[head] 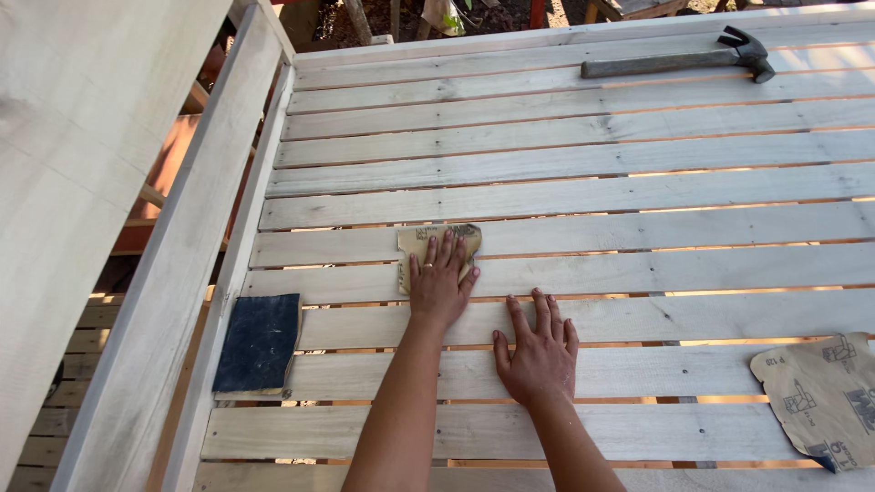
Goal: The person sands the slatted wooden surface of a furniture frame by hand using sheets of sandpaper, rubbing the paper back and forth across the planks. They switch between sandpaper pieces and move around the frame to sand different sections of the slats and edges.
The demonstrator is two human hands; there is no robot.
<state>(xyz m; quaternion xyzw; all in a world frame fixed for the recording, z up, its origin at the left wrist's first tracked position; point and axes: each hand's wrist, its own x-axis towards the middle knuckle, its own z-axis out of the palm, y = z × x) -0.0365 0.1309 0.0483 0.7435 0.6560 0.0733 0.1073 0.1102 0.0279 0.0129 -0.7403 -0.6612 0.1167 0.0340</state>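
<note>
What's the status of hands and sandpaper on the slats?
Left hand flat, pressing small sandpaper piece on slats. Right hand flat on bare slat. Dark sanding block lies left.

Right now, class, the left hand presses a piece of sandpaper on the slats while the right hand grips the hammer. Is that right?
Not quite. The head view shows the right hand lying flat and empty on the slats; the hammer lies untouched at the far edge. The left hand does press the piece of sandpaper.

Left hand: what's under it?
The left hand presses flat on a piece of tan sandpaper, lying on pale wooden slats. The sheet's middle is covered.
</note>
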